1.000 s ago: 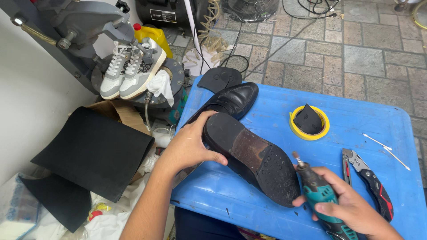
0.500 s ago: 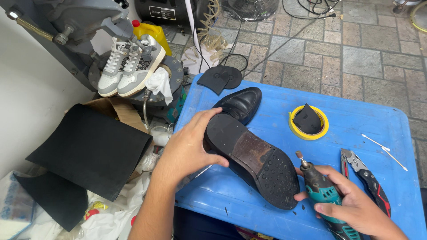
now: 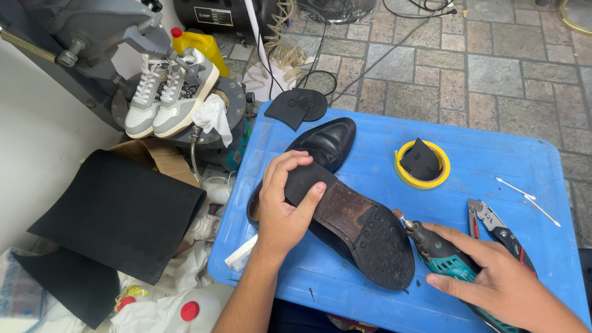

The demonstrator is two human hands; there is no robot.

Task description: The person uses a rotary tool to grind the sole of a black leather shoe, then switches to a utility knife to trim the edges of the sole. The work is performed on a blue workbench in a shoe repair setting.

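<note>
My left hand (image 3: 285, 206) grips the heel end of an upturned black dress shoe (image 3: 357, 228), whose worn sole faces up on the blue table (image 3: 370, 154). My right hand (image 3: 493, 277) holds a teal rotary tool (image 3: 441, 256). Its small tip sits at the right edge of the sole. A second black dress shoe (image 3: 325, 142) lies upright behind the first.
A yellow tape roll (image 3: 401, 171) with a black rubber piece in it, pliers (image 3: 499, 234) and two cotton swabs (image 3: 524, 197) lie on the table's right. Black heel pieces (image 3: 296, 106) overhang the far edge. Grey sneakers (image 3: 169, 92), black rubber sheets (image 3: 111, 213) and bottles sit left.
My left hand shifted onto the heel of the upturned shoe. The right hand brought the rotary tool's tip closer to the sole's edge.
</note>
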